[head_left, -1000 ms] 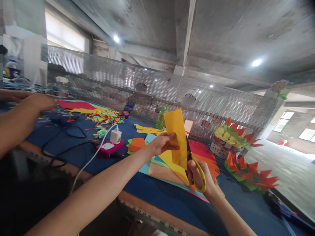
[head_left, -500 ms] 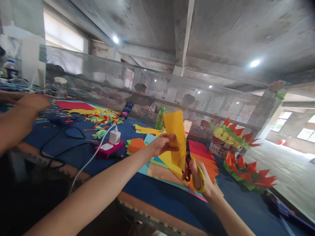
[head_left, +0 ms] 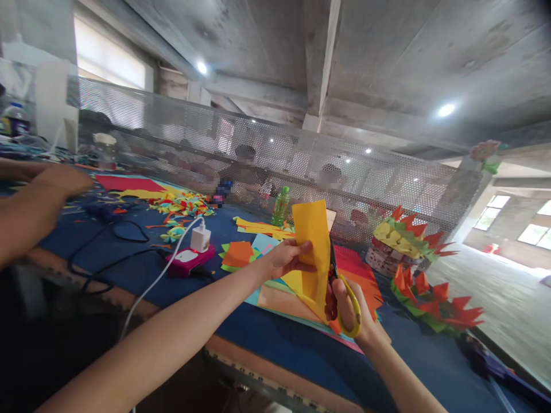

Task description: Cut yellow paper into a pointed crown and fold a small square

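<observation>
My left hand (head_left: pixel 289 259) pinches a yellow sheet of paper (head_left: pixel 311 235) by its left side, holding it upright above the table. In my right hand (head_left: pixel 350 304) is a pair of scissors (head_left: pixel 353 312) with yellow handles. Their dark blades point up along the paper's right edge; whether they are touching it I cannot tell. Beneath both hands lies a pile of coloured paper sheets (head_left: pixel 279 304) in peach, yellow, blue and pink. Red and orange sheets (head_left: pixel 359 278) lie behind my right hand.
Paper crowns (head_left: pixel 439 304) stand at the right, near a glue gun (head_left: pixel 495 361). Leftward are a pink power strip (head_left: pixel 189 261) with a white charger (head_left: pixel 200 237), cables and paper scraps (head_left: pixel 181 203). A green bottle (head_left: pixel 280 206) stands behind. Another person's hand (head_left: pixel 71 180) is at far left.
The yellow paper and my left hand have shifted slightly right and down. The scissors have moved a little to the right with my right hand.
</observation>
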A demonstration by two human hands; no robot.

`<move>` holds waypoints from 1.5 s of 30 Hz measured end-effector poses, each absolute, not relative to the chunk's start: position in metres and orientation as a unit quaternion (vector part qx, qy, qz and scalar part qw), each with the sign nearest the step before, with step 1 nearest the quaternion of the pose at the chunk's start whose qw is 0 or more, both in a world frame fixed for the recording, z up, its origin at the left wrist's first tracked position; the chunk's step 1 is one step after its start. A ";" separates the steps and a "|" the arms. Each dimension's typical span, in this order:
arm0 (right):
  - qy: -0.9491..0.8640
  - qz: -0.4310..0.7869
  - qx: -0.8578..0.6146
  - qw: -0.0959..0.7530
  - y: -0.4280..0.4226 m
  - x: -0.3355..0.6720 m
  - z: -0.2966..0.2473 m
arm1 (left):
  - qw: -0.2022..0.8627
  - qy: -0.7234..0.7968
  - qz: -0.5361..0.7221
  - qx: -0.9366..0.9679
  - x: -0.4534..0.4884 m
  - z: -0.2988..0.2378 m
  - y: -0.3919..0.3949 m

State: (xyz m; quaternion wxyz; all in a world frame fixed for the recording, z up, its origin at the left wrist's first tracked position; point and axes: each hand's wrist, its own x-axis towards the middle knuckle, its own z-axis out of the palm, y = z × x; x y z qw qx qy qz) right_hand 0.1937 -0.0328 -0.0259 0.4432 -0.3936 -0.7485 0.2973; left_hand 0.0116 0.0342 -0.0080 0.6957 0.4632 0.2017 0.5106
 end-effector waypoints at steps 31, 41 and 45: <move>-0.737 0.282 -0.414 0.453 -0.034 0.194 -0.018 | 0.681 0.229 0.500 0.483 0.015 -0.012 0.034; -0.691 0.348 -0.412 0.481 -0.020 0.197 -0.035 | 0.675 0.239 0.485 0.501 0.014 -0.014 0.034; -0.688 0.352 -0.412 0.483 -0.022 0.195 -0.032 | 0.668 0.244 0.482 0.512 0.014 -0.014 0.035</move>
